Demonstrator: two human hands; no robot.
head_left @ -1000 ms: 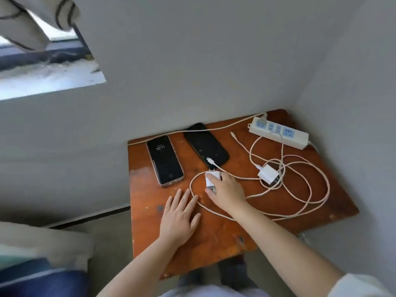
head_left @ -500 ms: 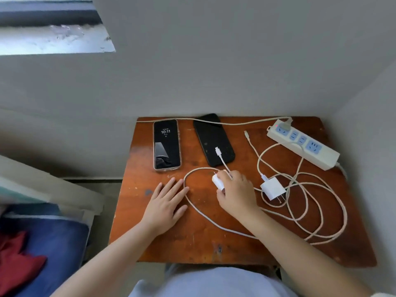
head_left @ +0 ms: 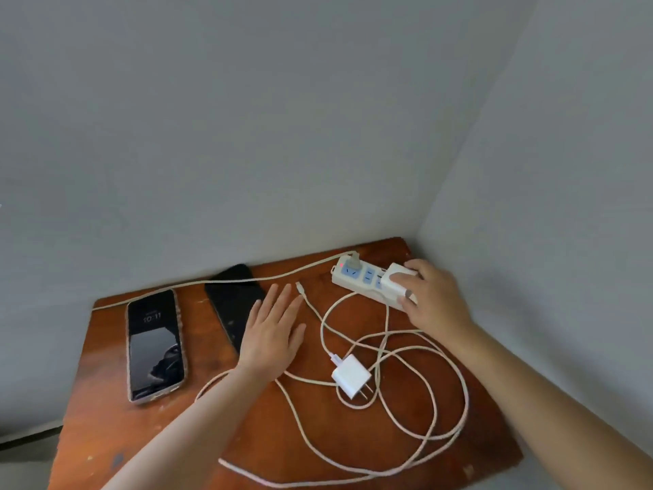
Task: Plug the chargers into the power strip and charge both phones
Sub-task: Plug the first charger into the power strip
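On the wooden table (head_left: 148, 429), a white power strip (head_left: 357, 277) with blue sockets lies at the back right. My right hand (head_left: 431, 298) grips a white charger (head_left: 397, 279) and holds it against the strip's right end. A second white charger (head_left: 351, 376) lies loose among tangled white cables (head_left: 427, 412). My left hand (head_left: 272, 334) rests flat, fingers spread, partly over a dark phone (head_left: 233, 298). A lit phone (head_left: 153, 344) showing a clock lies at the left. A free cable plug (head_left: 299, 287) lies near my left fingertips.
Grey walls meet in a corner right behind the table. The strip's own cord (head_left: 219, 282) runs along the back edge to the left. A red light glows at the strip's left end. Cable loops cover the table's right half.
My right hand has carried the charger from the table's middle to the power strip. My left hand has slid forward onto the dark phone. The camera has swung right and up.
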